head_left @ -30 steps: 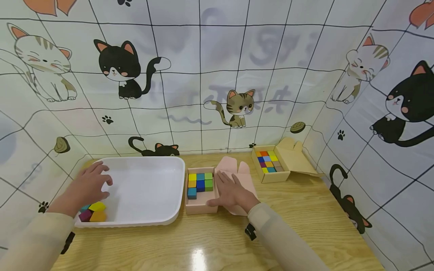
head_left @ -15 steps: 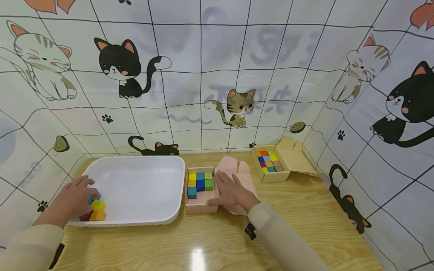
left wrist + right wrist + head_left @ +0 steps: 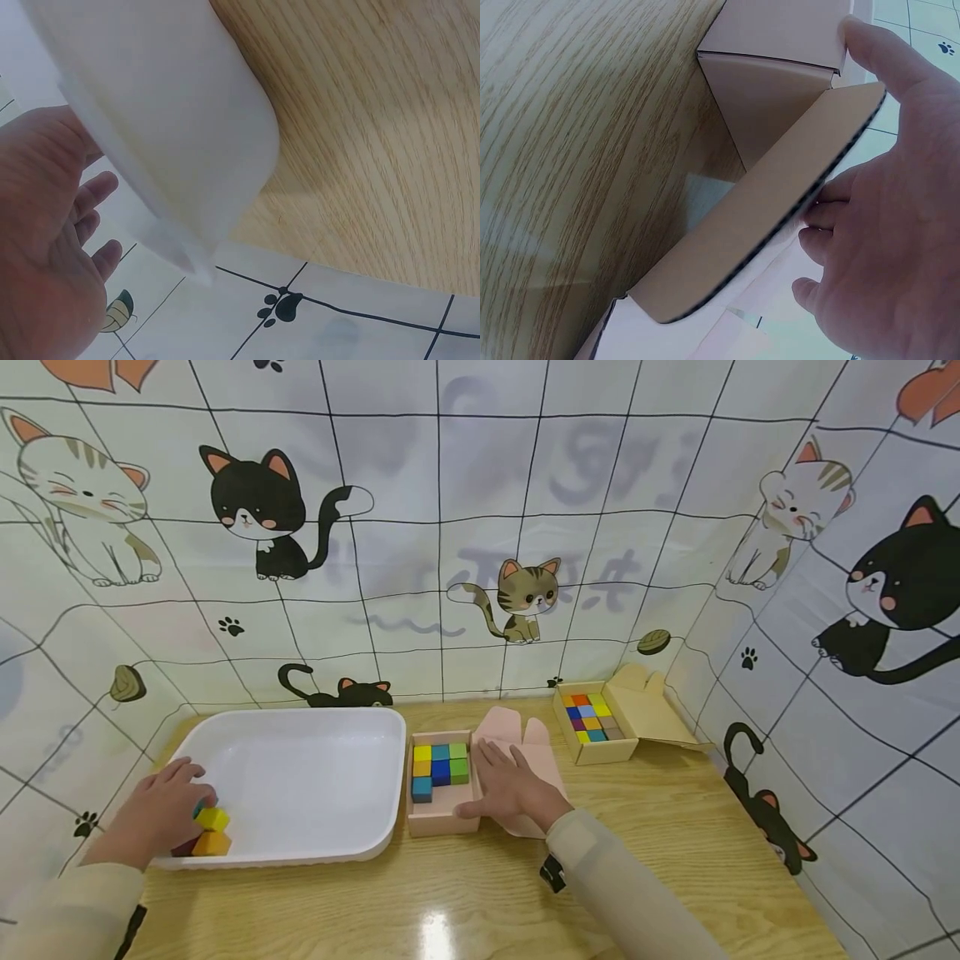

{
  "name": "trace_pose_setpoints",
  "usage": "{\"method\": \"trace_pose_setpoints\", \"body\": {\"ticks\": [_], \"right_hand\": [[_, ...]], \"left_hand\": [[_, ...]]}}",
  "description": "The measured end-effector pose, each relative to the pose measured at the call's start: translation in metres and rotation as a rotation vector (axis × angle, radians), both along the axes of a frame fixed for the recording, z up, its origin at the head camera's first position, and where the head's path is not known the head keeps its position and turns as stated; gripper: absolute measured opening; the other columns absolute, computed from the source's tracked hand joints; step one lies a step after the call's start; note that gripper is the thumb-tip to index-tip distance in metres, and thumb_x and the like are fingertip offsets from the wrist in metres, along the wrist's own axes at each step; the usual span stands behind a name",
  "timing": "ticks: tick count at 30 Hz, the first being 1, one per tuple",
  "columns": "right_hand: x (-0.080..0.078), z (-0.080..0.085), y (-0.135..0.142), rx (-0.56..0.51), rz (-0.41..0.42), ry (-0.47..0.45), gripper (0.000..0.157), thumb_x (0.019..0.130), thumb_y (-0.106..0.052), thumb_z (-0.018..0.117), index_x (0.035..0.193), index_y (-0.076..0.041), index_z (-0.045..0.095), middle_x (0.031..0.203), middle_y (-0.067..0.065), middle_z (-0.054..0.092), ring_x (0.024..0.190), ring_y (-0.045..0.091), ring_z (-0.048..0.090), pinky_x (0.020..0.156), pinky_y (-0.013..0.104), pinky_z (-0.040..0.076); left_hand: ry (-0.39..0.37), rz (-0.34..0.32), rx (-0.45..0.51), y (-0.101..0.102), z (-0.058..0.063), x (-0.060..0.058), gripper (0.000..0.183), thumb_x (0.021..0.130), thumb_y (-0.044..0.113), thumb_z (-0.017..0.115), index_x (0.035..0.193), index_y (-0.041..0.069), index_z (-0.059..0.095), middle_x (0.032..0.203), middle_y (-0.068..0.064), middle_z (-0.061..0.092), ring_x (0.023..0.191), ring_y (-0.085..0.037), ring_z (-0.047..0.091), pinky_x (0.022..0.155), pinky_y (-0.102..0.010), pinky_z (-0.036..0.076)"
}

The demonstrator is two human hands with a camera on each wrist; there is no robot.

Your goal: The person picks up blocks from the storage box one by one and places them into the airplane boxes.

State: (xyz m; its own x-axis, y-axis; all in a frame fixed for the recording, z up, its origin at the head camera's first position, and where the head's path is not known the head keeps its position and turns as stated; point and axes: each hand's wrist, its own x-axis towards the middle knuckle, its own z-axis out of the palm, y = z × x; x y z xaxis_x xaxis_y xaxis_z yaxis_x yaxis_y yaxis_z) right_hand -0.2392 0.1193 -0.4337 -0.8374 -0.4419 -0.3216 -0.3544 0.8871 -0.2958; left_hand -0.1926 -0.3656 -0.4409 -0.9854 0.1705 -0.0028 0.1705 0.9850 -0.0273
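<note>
At the left end of a white tray (image 3: 315, 793), my left hand (image 3: 156, 814) reaches down over several coloured blocks. A yellow block (image 3: 213, 819) and an orange block (image 3: 212, 843) show beside its fingers; a teal one and a dark red one are mostly covered. The tray wall hides the fingertips in the left wrist view, so a grip cannot be seen. My right hand (image 3: 517, 789) rests with straight fingers on the opened lid (image 3: 553, 777) of a pink cardboard box (image 3: 442, 824), thumb at the box's edge. Inside are yellow, orange, blue, green and teal cubes.
A second, yellowish box (image 3: 607, 752) with an open lid (image 3: 652, 710) stands at the back right, holding several coloured cubes. Cat-printed cloth (image 3: 405, 568) walls in the wooden table (image 3: 337, 910) at the back and sides.
My left hand has moved down and left from above the tray onto the blocks, and now covers more of the teal and dark red ones. My right hand stays on the lid.
</note>
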Motion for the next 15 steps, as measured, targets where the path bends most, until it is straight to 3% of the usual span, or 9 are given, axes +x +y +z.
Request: {"method": "trace_pose_setpoints", "body": {"ticks": [8, 15], "right_hand": [[0.0006, -0.0001, -0.0004, -0.005, -0.005, 0.000, 0.106, 0.084, -0.068, 0.057, 0.157, -0.008, 0.008, 0.166, 0.008, 0.006, 0.155, 0.024, 0.004, 0.125, 0.053, 0.001], [0.0006, 0.0004, -0.0008, 0.002, -0.008, -0.001, 0.107, 0.084, -0.069, 0.057, 0.157, -0.008, 0.007, 0.166, 0.008, 0.006, 0.155, 0.023, 0.004, 0.126, 0.052, 0.001]], "left_hand": [[-0.010, 0.012, 0.006, 0.0007, -0.0028, -0.0009, 0.026, 0.063, 0.008, 0.082, 0.088, 0.010, 0.073, 0.124, -0.033, 0.051, 0.123, -0.054, 0.029, 0.102, -0.077, 0.025], [0.027, 0.003, -0.008, 0.0031, -0.0036, -0.0017, 0.022, 0.063, 0.007, 0.081, 0.084, 0.006, 0.074, 0.121, -0.032, 0.054, 0.125, -0.054, 0.030, 0.101, -0.076, 0.028]]}}
